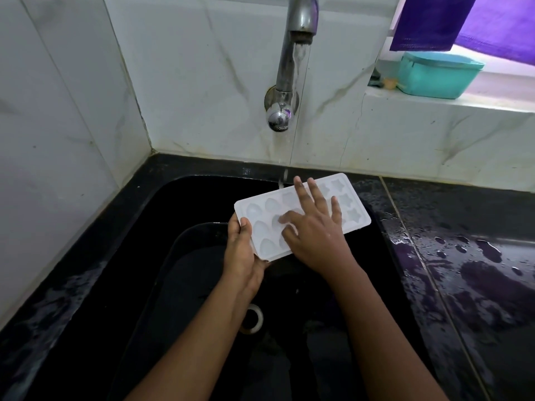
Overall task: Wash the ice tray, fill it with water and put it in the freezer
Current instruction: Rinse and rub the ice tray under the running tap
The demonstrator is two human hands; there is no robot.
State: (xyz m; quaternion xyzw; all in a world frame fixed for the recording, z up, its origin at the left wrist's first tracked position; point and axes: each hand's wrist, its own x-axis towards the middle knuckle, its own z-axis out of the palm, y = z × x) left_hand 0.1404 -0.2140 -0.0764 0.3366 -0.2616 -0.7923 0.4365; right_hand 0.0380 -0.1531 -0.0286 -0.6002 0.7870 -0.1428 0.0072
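Right hand (pixel 314 234): fingers (pixel 301 192) straight and spread, lying flat on the top face of the ice tray (pixel 260 211), palm down. Not curled round anything, just resting on the moulded pockets. Thumb looks blurred, near the middle pockets.

Left hand (pixel 241 250): clamped on the tray's near-left corner, thumb (pixel 245 227) on top along the edge, the other fingers underneath and hidden.

Tray: white, pockets up, rounded shapes at my left end, star shapes at the right end. Held in the air over the black sink (pixel 173 215), long axis running left-near to right-far, right end reaching the sink's right edge.

Tap (pixel 299 30) on the wall is running. The water stream (pixel 299 53) comes down just behind the tray's far edge; can't tell if it hits the tray.

Drain (pixel 254 319) sits below my left forearm.

Black counter (pixel 469 250) on the right is wet, with puddles and drops. A teal lidded box (pixel 437 76) sits on the window ledge (pixel 434 104), a purple cloth (pixel 434 21) hanging above it. Marble-look wall tiles (pixel 188 68) behind the tap.
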